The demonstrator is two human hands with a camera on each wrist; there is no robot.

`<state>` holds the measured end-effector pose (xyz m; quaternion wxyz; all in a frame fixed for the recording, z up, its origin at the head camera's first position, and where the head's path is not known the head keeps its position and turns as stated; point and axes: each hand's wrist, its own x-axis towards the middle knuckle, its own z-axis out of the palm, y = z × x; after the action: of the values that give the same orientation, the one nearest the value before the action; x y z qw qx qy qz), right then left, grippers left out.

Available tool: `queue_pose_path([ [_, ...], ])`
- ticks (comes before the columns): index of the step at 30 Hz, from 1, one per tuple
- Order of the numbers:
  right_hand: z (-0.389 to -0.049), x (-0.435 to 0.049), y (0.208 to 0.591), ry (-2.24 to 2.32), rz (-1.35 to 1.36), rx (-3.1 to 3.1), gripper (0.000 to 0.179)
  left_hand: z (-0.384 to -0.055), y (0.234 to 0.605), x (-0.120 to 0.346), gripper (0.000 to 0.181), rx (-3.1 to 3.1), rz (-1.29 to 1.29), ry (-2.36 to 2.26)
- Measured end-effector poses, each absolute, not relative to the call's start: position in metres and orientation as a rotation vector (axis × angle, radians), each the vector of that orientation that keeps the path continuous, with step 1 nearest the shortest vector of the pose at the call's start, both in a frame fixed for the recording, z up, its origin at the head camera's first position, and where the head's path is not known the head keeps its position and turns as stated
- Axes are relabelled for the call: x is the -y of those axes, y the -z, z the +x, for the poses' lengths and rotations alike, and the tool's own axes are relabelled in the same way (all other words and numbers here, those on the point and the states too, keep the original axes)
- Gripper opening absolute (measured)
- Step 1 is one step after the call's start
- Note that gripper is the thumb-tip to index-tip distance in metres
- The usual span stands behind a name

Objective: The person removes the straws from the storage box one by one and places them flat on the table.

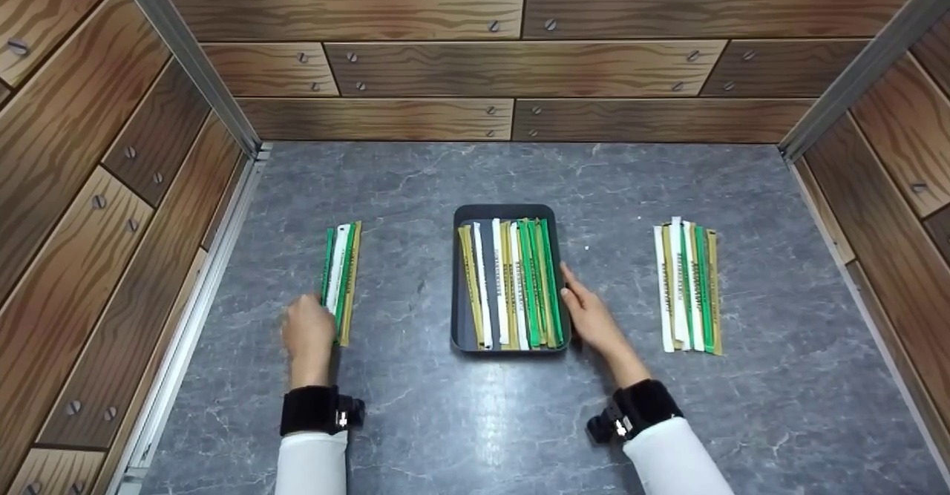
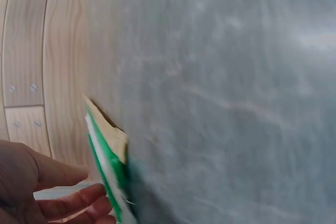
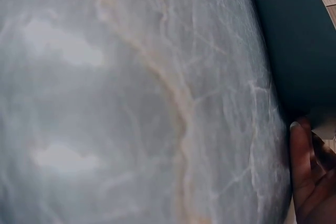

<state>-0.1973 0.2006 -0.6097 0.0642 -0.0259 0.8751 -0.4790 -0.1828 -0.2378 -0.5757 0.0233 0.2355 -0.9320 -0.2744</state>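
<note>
On the left of the table lies a row of long thin stick packets point(image 1: 347, 272) in green, white and gold. My left hand point(image 1: 309, 328) is at the near left end of this row, its fingertips against the outer green packet point(image 2: 107, 174) in the left wrist view, with the thumb beside them. In the middle stands a dark grey tray point(image 1: 465, 332) holding several more packets point(image 1: 531, 280), upright lengthwise, with a gap near its left side. My right hand point(image 1: 594, 320) rests along the tray's right wall, fingers extended; the right wrist view shows its fingertips at the dark wall point(image 3: 294, 40).
A third row of stick packets point(image 1: 689, 287) in white, gold and green lies to the right of the tray. The grey marbled table point(image 1: 415, 406) is bounded by wood-patterned walls point(image 1: 519, 68) at the back and both sides. Tiny white specks point(image 1: 586, 248) dot the surface.
</note>
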Motion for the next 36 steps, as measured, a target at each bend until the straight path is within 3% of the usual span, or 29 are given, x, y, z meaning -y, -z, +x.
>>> queue_pose_path([
  [4,-0.197,-0.200,0.609,1.443,-0.061,-2.632,0.052,-0.180,0.567,0.215,0.028,2.804,0.546,0.819],
  [9,-0.196,-0.201,0.609,1.442,-0.062,-2.647,0.051,-0.174,0.556,0.166,0.025,2.731,0.138,0.794],
  [15,-0.196,-0.201,0.610,1.445,-0.068,-2.647,0.051,-0.171,0.548,0.102,0.034,2.718,-0.172,0.975],
  [22,-0.197,-0.202,0.610,1.432,-0.073,-2.651,0.051,-0.165,0.549,0.047,0.038,2.794,-0.316,1.009],
  [36,-0.197,-0.201,0.610,1.463,-0.098,-2.670,0.050,-0.174,0.579,0.019,0.013,2.919,-0.338,0.498],
])
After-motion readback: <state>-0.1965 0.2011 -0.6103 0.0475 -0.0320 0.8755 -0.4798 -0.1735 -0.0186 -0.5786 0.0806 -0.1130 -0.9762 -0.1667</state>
